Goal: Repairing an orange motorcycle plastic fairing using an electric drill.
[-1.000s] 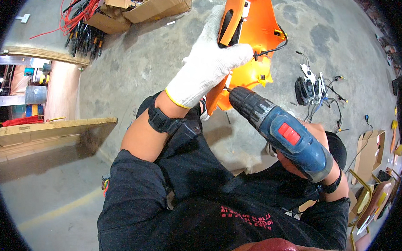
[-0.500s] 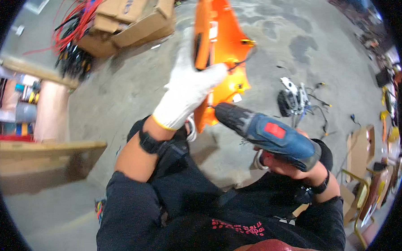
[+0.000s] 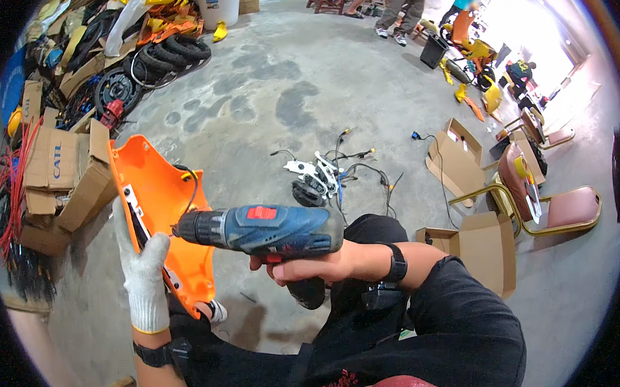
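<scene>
My left hand [image 3: 146, 280], in a white knit glove, grips the lower left edge of a curved orange plastic panel [image 3: 159, 193]. Its thumb lies over the panel's edge. A short black cable [image 3: 191, 192] with a yellow end hangs on the panel's inner face. Bare-skinned, my right hand [image 3: 316, 266] is wrapped round the handle of a blue and black cordless drill [image 3: 284, 229]. The drill lies level, its chuck [image 3: 194, 228] pointing left close to my left thumb and the panel. Whether its tip touches the panel I cannot tell.
On the concrete floor ahead lies a white and black part [image 3: 313, 179] with loose cables. Cardboard boxes [image 3: 59, 163] and tyres [image 3: 172, 54] are piled at left. Flattened cardboard [image 3: 457, 159] and a chair [image 3: 559, 203] stand at right. Several people are at the far right.
The view has swung up and rightward. The drill has turned from slanting to nearly level, still by the panel. Both hands keep hold of the same things.
</scene>
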Demonstrator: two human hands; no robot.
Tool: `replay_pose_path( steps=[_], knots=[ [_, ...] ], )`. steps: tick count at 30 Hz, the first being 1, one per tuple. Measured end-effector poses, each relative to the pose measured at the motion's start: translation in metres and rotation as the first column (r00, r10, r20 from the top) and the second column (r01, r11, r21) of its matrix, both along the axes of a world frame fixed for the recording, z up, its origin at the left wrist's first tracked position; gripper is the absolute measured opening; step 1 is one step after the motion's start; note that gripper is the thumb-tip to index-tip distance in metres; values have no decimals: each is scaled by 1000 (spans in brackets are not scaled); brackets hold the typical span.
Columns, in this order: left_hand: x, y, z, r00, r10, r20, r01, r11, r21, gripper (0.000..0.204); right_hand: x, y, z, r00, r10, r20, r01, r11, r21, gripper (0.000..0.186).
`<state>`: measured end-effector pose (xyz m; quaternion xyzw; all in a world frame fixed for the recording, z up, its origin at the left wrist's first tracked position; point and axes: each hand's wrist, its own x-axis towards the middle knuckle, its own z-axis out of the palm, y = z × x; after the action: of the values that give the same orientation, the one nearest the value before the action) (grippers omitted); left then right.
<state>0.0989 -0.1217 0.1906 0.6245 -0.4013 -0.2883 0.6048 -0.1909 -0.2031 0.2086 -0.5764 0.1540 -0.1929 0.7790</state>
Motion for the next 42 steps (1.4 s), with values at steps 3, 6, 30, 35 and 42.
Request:
replay_pose_path(
  steps=[3,6,30,35,42],
  knots=[
    [-15,-1,11,997,-50,-58,52,998,40,83,2,-4,4,997,-73,10,73,997,39,48],
    [-18,3,4,992,-79,-97,83,996,41,83,4,-9,8,993,-117,5,117,992,37,44],
    [-41,7,17,984,-129,-121,136,990,47,88,7,-6,4,986,-164,-23,165,979,119,34],
    [-44,6,23,987,-137,-89,143,988,61,88,9,-5,8,986,-159,-42,162,982,97,35],
    [-48,6,19,985,-172,-31,172,985,14,90,5,-7,0,994,-86,-69,89,995,48,42]
  ],
)
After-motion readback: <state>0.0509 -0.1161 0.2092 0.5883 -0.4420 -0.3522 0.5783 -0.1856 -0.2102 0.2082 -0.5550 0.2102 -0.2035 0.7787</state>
